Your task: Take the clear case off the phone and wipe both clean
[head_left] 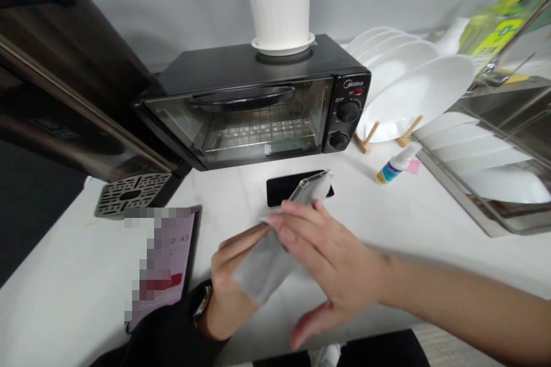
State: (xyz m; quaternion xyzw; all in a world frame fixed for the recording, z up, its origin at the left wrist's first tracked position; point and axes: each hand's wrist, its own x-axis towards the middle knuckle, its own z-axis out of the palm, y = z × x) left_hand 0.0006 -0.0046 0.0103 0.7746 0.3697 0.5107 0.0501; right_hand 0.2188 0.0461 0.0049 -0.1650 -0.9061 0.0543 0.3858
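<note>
Though nearly straight, right fingers [310, 230] flat against the translucent case [267, 268], left fingers [239, 245] half-closed around it.

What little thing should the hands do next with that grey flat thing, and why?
Maybe the right hand should slide its fingers gently along the grey flat thing while the left hand steadies it. The right fingers lie across it, with the thumb apart, and the left hand seems to hold it from the other side. It's blurry, so I can't say exactly what it is.
</note>
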